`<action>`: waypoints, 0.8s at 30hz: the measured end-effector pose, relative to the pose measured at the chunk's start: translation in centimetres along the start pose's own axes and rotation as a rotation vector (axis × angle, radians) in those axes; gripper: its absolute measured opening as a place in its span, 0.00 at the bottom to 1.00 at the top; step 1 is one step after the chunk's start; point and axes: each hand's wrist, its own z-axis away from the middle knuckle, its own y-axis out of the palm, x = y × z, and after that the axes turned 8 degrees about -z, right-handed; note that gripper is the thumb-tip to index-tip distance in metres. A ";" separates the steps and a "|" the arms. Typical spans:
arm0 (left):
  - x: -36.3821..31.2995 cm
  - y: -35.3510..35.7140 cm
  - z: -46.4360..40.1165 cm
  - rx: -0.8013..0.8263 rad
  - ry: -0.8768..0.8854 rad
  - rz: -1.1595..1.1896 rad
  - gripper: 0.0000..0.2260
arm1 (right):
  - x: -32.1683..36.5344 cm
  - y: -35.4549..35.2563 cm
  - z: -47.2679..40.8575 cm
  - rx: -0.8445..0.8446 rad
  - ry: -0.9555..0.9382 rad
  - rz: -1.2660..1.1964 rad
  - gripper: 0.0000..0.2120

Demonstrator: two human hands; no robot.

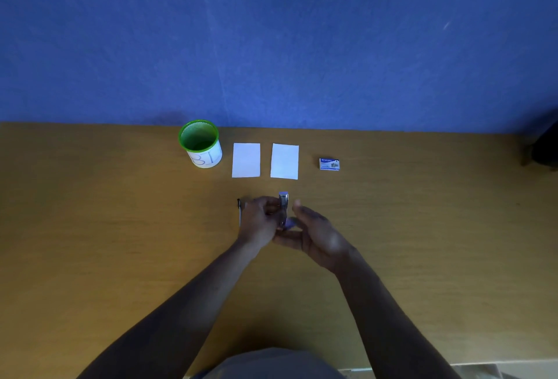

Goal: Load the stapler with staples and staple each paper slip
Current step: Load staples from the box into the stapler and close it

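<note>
A small metal stapler (283,208) with a purple part stands on end between my hands, above the wooden table (120,227). My left hand (259,221) grips it from the left with its fingers around the body. My right hand (314,232) cups it from below and the right, thumb raised beside it. Two white paper slips lie side by side further back, the left slip (246,160) and the right slip (284,161). A small blue staple box (329,164) lies closed to their right.
A green mesh cup (200,143) with a white label stands left of the slips. A pen (239,211) lies just left of my left hand, partly hidden. A blue wall (271,40) rises behind the table. A dark object (543,146) sits at the far right edge.
</note>
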 end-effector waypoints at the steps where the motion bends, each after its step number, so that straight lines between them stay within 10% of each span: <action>1: 0.1 0.0 0.1 0.005 -0.005 0.013 0.06 | 0.4 -0.1 0.0 0.010 -0.013 -0.006 0.22; 11: -0.1 -0.3 0.7 0.185 -0.080 0.248 0.06 | 0.2 -0.5 -0.9 -0.232 -0.304 0.509 0.18; 17: 0.0 -0.3 0.7 0.325 -0.055 0.391 0.21 | -0.2 -0.3 -1.4 -0.093 -0.232 0.281 0.19; 24: 0.1 -0.5 0.8 0.263 0.045 0.339 0.10 | -0.8 0.5 -2.1 -0.246 -0.251 0.194 0.21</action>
